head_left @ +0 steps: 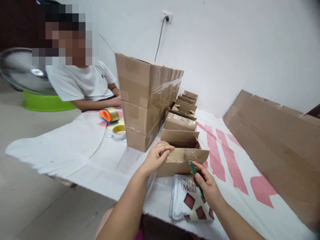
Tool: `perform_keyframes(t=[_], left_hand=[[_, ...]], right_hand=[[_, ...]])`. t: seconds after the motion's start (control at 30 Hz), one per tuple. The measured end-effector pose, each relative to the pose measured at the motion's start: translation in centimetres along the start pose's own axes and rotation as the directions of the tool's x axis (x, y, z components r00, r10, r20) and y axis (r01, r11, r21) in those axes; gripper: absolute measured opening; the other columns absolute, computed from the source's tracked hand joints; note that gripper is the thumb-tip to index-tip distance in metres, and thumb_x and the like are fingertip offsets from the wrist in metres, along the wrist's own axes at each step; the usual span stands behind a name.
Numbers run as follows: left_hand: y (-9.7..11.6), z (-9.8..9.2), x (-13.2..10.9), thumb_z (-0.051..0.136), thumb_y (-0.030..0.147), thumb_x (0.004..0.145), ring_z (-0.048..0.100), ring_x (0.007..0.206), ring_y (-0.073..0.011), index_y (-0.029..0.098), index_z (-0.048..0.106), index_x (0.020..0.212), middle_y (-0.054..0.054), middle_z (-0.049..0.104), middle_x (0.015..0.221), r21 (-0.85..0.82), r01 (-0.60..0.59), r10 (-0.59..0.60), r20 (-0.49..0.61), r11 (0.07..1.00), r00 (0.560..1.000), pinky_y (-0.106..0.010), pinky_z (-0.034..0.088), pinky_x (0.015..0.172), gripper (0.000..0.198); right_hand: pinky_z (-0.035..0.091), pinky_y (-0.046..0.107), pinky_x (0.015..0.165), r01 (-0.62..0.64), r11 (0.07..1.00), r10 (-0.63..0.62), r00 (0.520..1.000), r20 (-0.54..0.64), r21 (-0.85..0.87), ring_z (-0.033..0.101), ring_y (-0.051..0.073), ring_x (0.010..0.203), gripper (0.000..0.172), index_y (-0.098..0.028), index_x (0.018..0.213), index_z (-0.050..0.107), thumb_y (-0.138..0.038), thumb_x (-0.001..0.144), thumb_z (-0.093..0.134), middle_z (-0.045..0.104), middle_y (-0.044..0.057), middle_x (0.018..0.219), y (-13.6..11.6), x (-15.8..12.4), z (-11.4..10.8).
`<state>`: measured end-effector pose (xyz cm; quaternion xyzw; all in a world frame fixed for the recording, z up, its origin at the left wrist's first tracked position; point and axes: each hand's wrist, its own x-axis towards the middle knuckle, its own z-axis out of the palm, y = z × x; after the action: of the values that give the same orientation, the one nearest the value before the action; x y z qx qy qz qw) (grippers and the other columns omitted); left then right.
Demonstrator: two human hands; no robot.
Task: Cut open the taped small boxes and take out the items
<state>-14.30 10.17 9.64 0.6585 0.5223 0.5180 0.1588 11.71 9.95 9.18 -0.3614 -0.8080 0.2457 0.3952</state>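
An opened cardboard box (172,170) stands before me with its flaps up. My left hand (157,157) holds the left end of its near flap, thumb and fingers closed at the edge. In my right hand (206,183) is a green utility knife (197,180), gripped along its handle. Its blade tip touches the taped near flap at about the middle. Below the knife lies a small stack of pale pouches (180,208) printed "Meal", partly covered by my right hand.
Taped boxes (136,106) are stacked on the left, with a row of opened boxes (180,121) behind mine. An orange tape dispenser (106,115) and a tape roll (119,133) lie left. A person (82,83) sits beyond. A large cardboard sheet (272,146) leans right.
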Motion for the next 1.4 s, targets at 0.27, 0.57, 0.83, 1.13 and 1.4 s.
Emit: perform_keyframes(t=[0.27,0.57,0.83,1.13,1.4], left_hand=[[-0.1,0.0,0.0,0.049,0.029,0.088,0.066,0.097,-0.0204,0.023,0.072,0.103,-0.004,0.075,0.096,0.004,-0.013,0.013,-0.006,1.000,1.000,-0.051,0.029,0.115,0.028],[0.6,0.4,-0.2,0.049,0.026,0.088,0.065,0.097,-0.0190,0.024,0.071,0.103,-0.003,0.075,0.095,0.018,-0.043,0.042,0.029,0.999,0.999,-0.051,0.027,0.116,0.027],[0.2,0.7,-0.1,0.050,0.028,0.089,0.066,0.090,-0.0184,0.024,0.071,0.103,-0.002,0.075,0.091,-0.023,-0.035,0.036,0.011,0.999,0.999,-0.051,0.026,0.116,0.026],[0.4,0.6,-0.2,0.049,0.027,0.088,0.063,0.102,-0.0206,0.024,0.071,0.104,-0.003,0.075,0.099,-0.013,-0.033,0.033,0.003,0.999,0.999,-0.050,0.028,0.115,0.028],[0.5,1.0,-0.1,0.048,0.028,0.089,0.064,0.097,-0.0197,0.026,0.070,0.106,-0.002,0.075,0.099,0.006,-0.044,0.044,0.028,0.999,0.999,-0.050,0.027,0.115,0.029]], right_hand=[[0.054,0.042,0.089,0.142,0.933,-0.154,0.988,-0.010,-0.331,0.058,0.023,0.106,0.040,-0.025,0.134,0.046,-0.022,0.095,0.047,0.057,0.011,0.115,0.8,-1.1,-0.8],[0.049,0.050,0.090,0.112,0.907,-0.223,0.946,-0.236,-0.406,0.053,0.027,0.107,0.042,-0.023,0.137,0.040,-0.023,0.095,0.045,0.054,0.012,0.113,-0.1,1.3,0.0],[0.054,0.042,0.081,0.296,0.845,-0.389,0.912,-0.132,-0.444,0.061,0.025,0.094,0.047,-0.021,0.130,0.044,-0.018,0.085,0.056,0.063,0.010,0.103,-1.5,3.7,0.3],[0.051,0.034,0.066,0.282,0.790,-0.406,0.906,-0.121,-0.544,0.063,0.022,0.074,0.018,-0.021,0.099,0.051,-0.021,0.081,0.053,0.065,0.005,0.083,-1.4,6.8,0.1],[0.048,0.030,0.061,0.080,0.867,-0.224,0.944,-0.242,-0.491,0.061,0.020,0.066,0.017,-0.022,0.095,0.050,-0.032,0.083,0.054,0.063,0.002,0.077,-1.8,7.5,-1.2]])
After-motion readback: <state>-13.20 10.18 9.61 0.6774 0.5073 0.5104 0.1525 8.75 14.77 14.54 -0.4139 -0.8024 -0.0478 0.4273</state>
